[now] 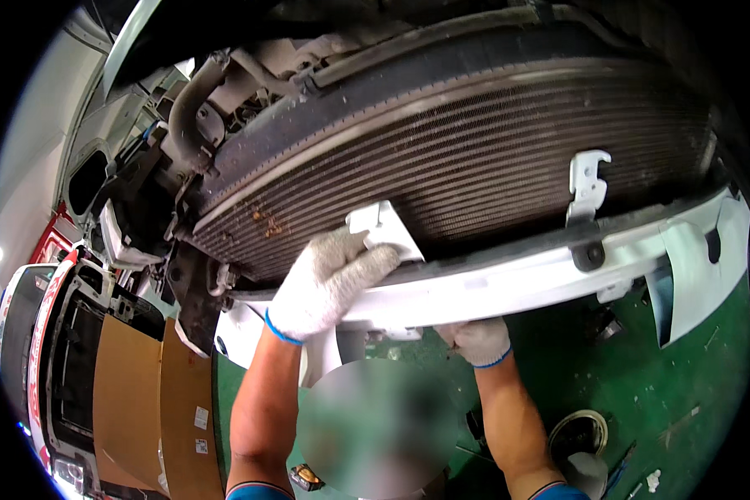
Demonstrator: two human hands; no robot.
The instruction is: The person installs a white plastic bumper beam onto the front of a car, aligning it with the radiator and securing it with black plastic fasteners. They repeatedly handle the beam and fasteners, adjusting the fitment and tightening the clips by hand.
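Bare forearms (262,408) end in white knit gloves with blue cuffs (283,329); the left hand (329,287) grips a white metal bracket (398,237) at a long, curved white metal bar (475,296) before a dark finned radiator (475,167). Beneath the bar, the right hand (480,340) is partly hidden, so I cannot tell whether it grasps anything.

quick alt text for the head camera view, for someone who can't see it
A left hand in an off-white knit glove holds an angular white bracket above a long curved white bar, before a dark finned radiator. The similarly gloved right hand is partly hidden beneath the bar, over a green floor.
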